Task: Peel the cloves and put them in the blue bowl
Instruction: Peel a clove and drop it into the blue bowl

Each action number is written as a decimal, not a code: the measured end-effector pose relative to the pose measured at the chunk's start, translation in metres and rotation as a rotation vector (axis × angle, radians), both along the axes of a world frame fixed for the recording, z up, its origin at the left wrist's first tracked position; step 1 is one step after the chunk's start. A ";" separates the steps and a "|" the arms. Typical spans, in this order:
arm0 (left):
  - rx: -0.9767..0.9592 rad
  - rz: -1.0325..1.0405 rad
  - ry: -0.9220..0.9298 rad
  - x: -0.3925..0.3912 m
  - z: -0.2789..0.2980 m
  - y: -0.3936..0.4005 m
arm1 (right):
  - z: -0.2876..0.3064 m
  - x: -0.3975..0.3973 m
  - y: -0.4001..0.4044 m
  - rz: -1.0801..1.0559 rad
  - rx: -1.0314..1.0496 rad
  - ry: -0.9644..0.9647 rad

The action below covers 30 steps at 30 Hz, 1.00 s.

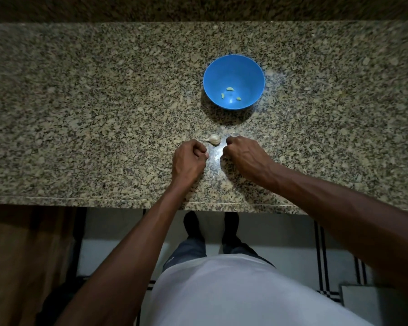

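Note:
A blue bowl (233, 67) stands on the granite counter, and three peeled cloves (230, 89) lie at its bottom. Nearer to me, a small garlic head (214, 139) in its papery skin lies on the counter between my two hands. My left hand (189, 161) rests just left of it with the fingers curled under, apart from the garlic. My right hand (242, 154) rests just right of it, also curled into a loose fist. Whether either fist holds anything is hidden by the fingers.
The speckled granite counter (80, 114) stretches wide on both sides, with a raised back ledge (198, 10) behind the bowl. Its front edge (104, 200) runs across just below my wrists. Tiled floor and my feet show beneath.

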<state>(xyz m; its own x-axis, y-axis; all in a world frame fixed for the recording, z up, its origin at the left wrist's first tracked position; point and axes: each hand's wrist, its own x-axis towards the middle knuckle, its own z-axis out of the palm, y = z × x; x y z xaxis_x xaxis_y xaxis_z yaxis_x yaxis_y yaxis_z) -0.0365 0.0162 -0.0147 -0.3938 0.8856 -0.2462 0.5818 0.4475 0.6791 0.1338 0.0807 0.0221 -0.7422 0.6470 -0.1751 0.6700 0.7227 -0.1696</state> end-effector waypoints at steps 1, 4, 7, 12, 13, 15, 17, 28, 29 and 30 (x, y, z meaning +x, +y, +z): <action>-0.010 0.000 0.004 0.001 0.002 0.000 | 0.000 0.000 -0.001 0.009 0.007 -0.001; -0.025 -0.004 0.012 0.003 0.006 0.000 | -0.004 0.004 -0.004 -0.026 -0.003 0.061; -0.011 0.002 -0.076 0.007 0.009 -0.001 | -0.006 0.009 -0.005 -0.254 -0.203 0.234; 0.105 -0.035 -0.352 0.017 0.021 -0.006 | -0.009 0.019 -0.005 -0.788 -0.849 0.740; 0.127 -0.049 -0.383 0.020 0.023 -0.006 | -0.008 0.021 -0.007 -0.820 -0.938 0.801; 0.167 -0.080 -0.372 0.024 0.022 -0.006 | -0.004 0.025 -0.010 -0.807 -1.035 0.868; 0.190 -0.089 -0.321 0.027 0.022 -0.006 | -0.004 0.027 -0.011 -0.788 -1.051 0.888; 0.270 -0.186 0.072 0.037 0.023 -0.006 | -0.001 0.012 -0.010 -0.723 -0.566 0.610; 0.253 -0.205 0.107 0.037 0.022 -0.005 | -0.001 0.010 -0.011 -0.708 -0.528 0.596; 0.231 -0.222 0.142 0.037 0.021 -0.004 | -0.002 0.009 -0.012 -0.688 -0.494 0.587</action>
